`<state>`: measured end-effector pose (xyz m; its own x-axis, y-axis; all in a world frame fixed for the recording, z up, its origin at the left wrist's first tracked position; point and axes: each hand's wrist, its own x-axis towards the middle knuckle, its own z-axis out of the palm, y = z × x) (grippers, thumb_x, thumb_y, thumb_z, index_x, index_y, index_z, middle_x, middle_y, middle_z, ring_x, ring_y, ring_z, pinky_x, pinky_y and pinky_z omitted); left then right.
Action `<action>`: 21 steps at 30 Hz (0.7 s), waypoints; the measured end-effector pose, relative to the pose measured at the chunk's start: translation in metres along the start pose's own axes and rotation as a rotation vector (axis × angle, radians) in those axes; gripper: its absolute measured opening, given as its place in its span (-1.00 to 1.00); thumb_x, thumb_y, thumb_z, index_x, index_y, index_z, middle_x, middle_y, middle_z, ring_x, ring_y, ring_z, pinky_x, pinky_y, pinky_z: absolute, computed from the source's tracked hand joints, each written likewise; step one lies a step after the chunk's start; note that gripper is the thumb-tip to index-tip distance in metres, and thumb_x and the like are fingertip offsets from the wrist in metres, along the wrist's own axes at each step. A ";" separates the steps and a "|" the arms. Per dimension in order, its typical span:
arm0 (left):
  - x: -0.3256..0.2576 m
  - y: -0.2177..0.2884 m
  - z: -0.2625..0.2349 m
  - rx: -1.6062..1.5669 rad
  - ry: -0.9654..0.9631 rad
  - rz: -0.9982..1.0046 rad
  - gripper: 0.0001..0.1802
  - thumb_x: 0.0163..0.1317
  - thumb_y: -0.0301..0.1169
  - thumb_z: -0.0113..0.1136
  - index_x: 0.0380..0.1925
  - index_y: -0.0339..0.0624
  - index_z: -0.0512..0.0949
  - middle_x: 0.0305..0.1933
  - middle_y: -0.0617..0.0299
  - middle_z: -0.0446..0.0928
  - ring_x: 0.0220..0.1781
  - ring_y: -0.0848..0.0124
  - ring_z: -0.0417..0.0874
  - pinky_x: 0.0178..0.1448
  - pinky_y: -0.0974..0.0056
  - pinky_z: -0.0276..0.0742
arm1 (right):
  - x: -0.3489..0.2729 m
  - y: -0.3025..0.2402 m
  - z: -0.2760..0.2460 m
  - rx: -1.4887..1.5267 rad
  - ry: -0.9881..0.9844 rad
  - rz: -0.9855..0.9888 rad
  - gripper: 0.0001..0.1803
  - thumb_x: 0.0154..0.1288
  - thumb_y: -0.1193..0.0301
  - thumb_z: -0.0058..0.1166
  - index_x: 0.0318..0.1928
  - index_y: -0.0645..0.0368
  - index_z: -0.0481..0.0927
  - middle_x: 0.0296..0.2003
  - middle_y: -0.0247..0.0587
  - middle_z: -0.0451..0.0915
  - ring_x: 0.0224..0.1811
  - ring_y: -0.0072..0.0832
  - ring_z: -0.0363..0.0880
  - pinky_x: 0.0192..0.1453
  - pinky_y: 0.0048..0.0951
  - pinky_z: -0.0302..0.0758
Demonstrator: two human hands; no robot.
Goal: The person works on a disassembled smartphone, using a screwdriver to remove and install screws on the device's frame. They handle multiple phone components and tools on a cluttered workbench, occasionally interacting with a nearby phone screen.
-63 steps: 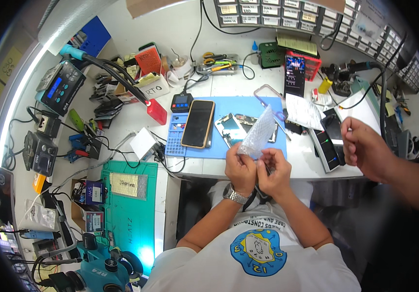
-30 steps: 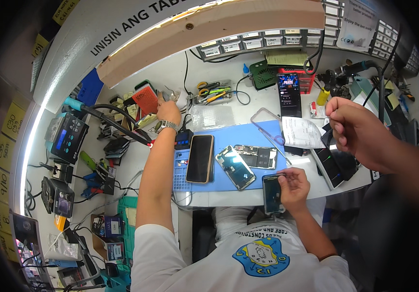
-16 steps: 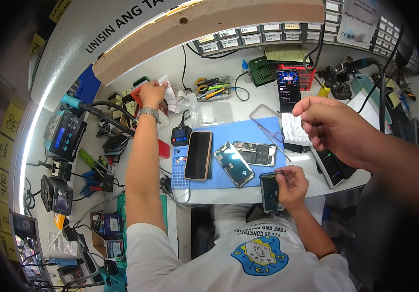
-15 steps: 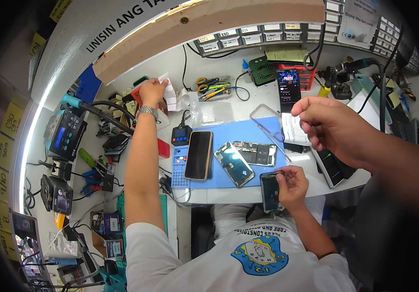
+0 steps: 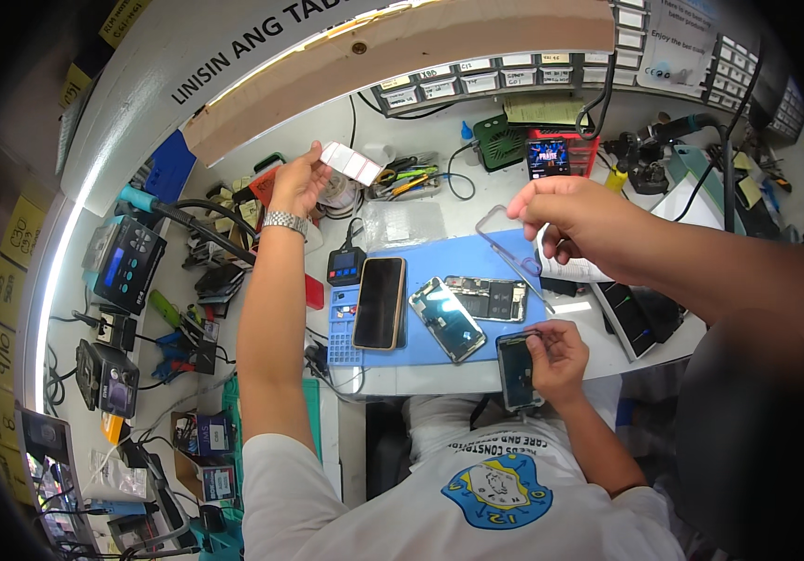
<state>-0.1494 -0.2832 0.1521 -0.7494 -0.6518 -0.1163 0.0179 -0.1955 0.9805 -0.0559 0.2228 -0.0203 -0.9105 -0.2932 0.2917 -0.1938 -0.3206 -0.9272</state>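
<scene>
Up at the far left of the bench, my left hand (image 5: 299,190), with a metal watch at the wrist, grips a white strip of labels (image 5: 352,165) by its edge. Close to my body, my right hand (image 5: 561,362) pinches a dark phone screen (image 5: 517,369) at the bench's front edge. On the blue mat (image 5: 421,353) lie a detached phone screen (image 5: 447,320), an opened phone body (image 5: 494,299) with its battery showing, and a whole phone (image 5: 380,304) with a tan edge, dark side up.
Another person's hand (image 5: 580,220) reaches in from the right above the mat. A small black device (image 5: 346,266) stands by the mat's far left corner. A tool tray (image 5: 407,179) and a clear phone case (image 5: 497,229) lie farther back. A soldering station (image 5: 129,262) is at left.
My left hand has drawn back slightly from the red and white items, lifting the label strip rightward. The other person's hand has moved left. My right hand stays on the screen.
</scene>
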 end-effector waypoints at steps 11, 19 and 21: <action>-0.071 -0.027 0.075 -0.249 -0.149 -0.073 -0.74 0.44 -0.65 0.16 0.06 -0.59 0.45 0.20 -0.27 0.59 0.24 -0.05 0.73 0.37 -0.10 0.74 | 0.001 0.002 -0.001 0.000 0.011 -0.013 -0.76 0.44 0.73 0.19 0.06 0.40 0.52 -0.06 -0.03 0.72 -0.02 -0.48 0.72 0.16 -0.48 0.64; -0.076 -0.050 0.090 -0.256 -0.117 0.007 -0.86 0.38 -0.76 0.18 -0.10 -0.61 0.48 0.09 -0.21 0.60 0.14 0.04 0.77 0.25 0.12 0.85 | 0.002 0.009 -0.004 -0.029 -0.009 -0.048 -0.76 0.48 0.73 0.15 0.09 0.40 0.49 -0.04 -0.01 0.70 -0.03 -0.51 0.70 0.11 -0.50 0.62; -0.077 -0.054 0.090 -0.278 -0.163 -0.012 -0.87 0.38 -0.76 0.18 -0.12 -0.61 0.49 0.08 -0.22 0.60 0.13 0.05 0.77 0.26 0.14 0.84 | 0.001 0.009 -0.004 -0.037 -0.012 -0.055 -0.76 0.48 0.73 0.14 0.09 0.40 0.48 -0.04 -0.01 0.70 -0.04 -0.51 0.69 0.11 -0.50 0.62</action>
<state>-0.1516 -0.1565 0.1219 -0.8462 -0.5270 -0.0785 0.1720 -0.4097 0.8959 -0.0603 0.2231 -0.0290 -0.8936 -0.2868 0.3452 -0.2571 -0.3032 -0.9176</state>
